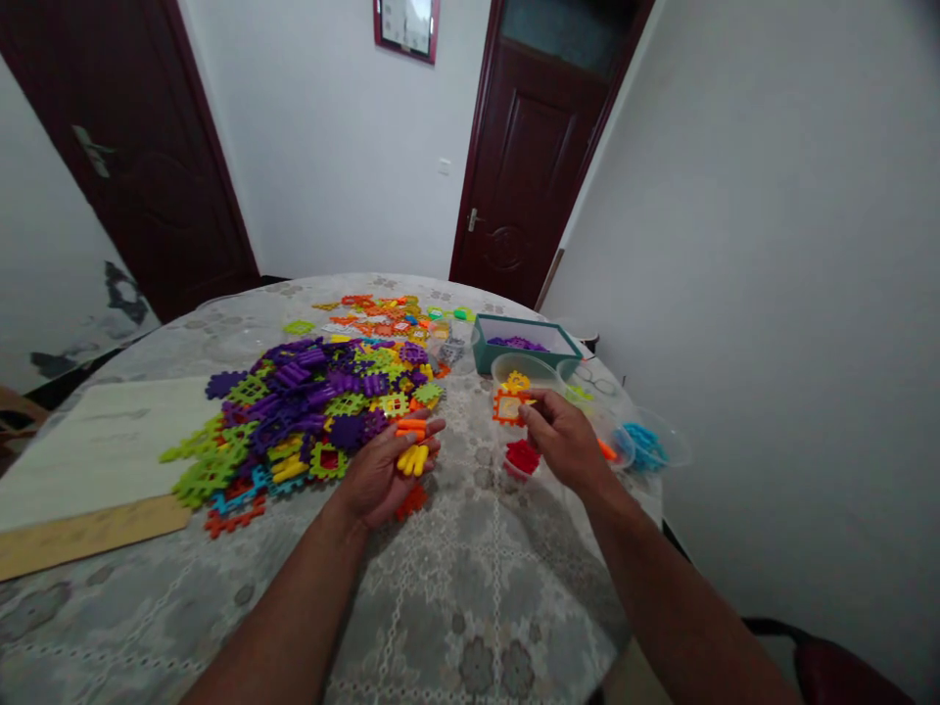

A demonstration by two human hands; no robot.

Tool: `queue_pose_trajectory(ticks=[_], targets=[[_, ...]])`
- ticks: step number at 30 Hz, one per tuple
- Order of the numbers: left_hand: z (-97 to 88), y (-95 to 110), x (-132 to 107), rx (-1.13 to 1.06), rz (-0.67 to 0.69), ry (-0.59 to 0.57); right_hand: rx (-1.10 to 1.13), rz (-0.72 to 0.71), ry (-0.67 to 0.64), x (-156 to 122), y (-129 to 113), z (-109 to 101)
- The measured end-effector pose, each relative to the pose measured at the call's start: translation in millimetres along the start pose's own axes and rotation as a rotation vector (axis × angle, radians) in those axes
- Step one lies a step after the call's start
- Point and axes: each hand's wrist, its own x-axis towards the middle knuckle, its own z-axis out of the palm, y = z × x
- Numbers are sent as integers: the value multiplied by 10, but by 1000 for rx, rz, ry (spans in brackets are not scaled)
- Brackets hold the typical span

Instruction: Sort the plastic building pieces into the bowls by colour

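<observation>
My left hand is turned palm up, its fingers curled around orange plastic pieces and yellow finger-shaped pieces. Between the thumb and fingers of my right hand is an orange square frame building piece. A yellow toothed piece appears just above that frame; whether the two are joined I cannot tell. Below my right hand stands a small clear cup of red pieces. An orange-red piece lies on the cloth beside my left hand. To its left rises a mixed pile of interlocking pieces, mostly purple and green.
Behind my right hand is a green box with purple pieces. Clear bowls stand around it, one with blue pieces. Orange and yellow pieces spread at the back. A white sheet and cardboard strip lie left on the patterned tablecloth.
</observation>
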Motion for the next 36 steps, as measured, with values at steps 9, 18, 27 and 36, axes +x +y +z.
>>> queue_pose_trajectory(ticks=[9,18,27,36], targets=[[-32,-38,11,105,-17,-17,60,150,120,-113,451,-498],[-8,-41,-16,176,-39,-50,-502,57,354,-211,820,-939],[-25,-68,-56,201,-95,-86,-249,-146,94,-457,157,-214],[-48,-42,-100,569,-63,-324,-68,-331,-324,-632,-481,661]])
